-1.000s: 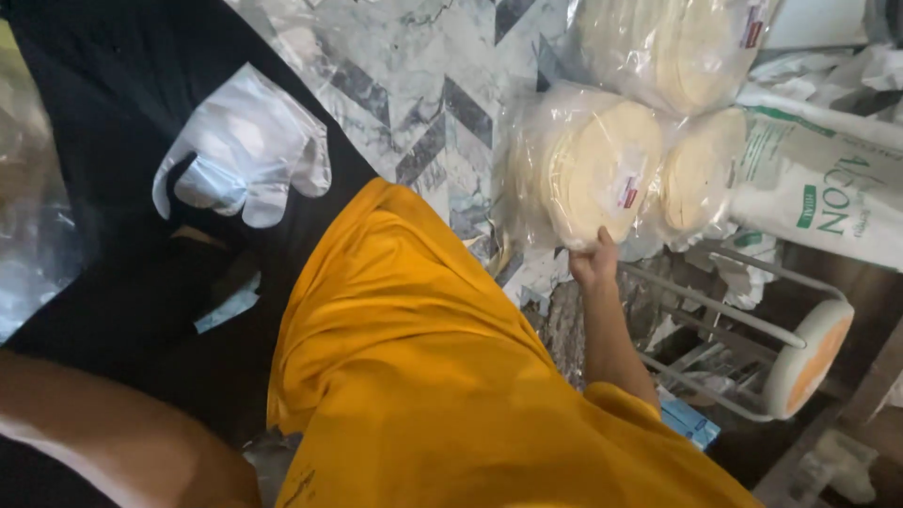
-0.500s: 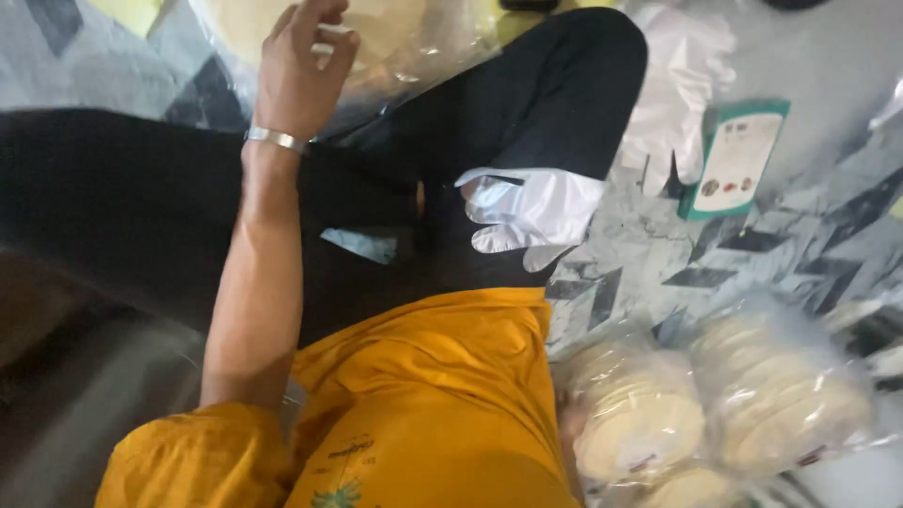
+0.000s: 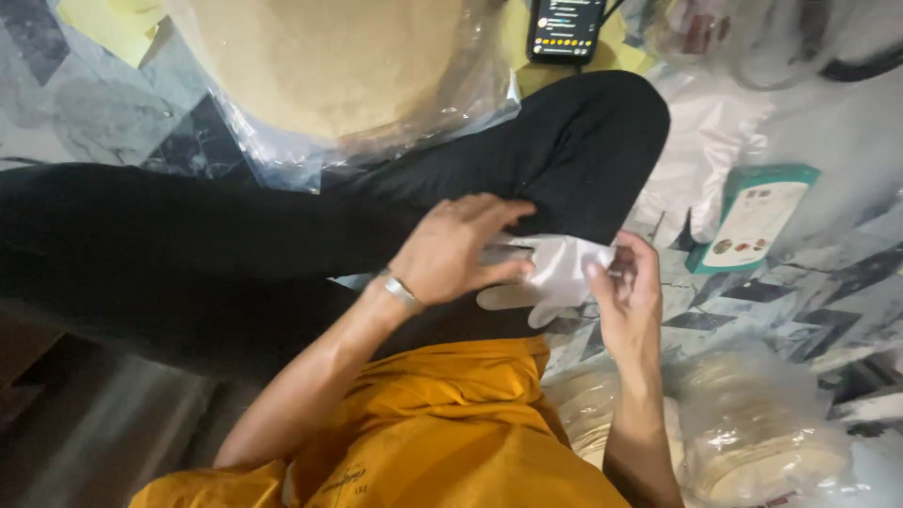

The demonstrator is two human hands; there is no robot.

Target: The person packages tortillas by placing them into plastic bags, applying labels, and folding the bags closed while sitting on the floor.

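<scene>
White plastic glove lying across the black trouser leg, right by the bent knee. Left hand pressing down on the cuff end, fingers spread and flat, palm down, closed on nothing, just pinning. Metal bangle at that wrist. Right hand pinching the glove's other edge between thumb and fingertips, a light grip on thin film. Glove fingers pointing down toward the yellow shirt.

Around it: big stack of flatbreads in a clear bag up top, resting beyond the leg on the patterned marble floor. Phone with a lit screen just behind. Green-and-white carton standing off to the right, well apart from both hands. More bagged flatbreads low right, close to the right forearm.

Risks, as a judgement: film that thin tears easily if the pinch pulls against the pinning palm. Slippery too, so could slide off the sloped leg onto the floor once the left hand lifts. Layers of the cuff likely stuck together, meaning fumbling and stretching at the opening. Right elbow close to the lower bag, so a wide move could nudge or crush that stack.
</scene>
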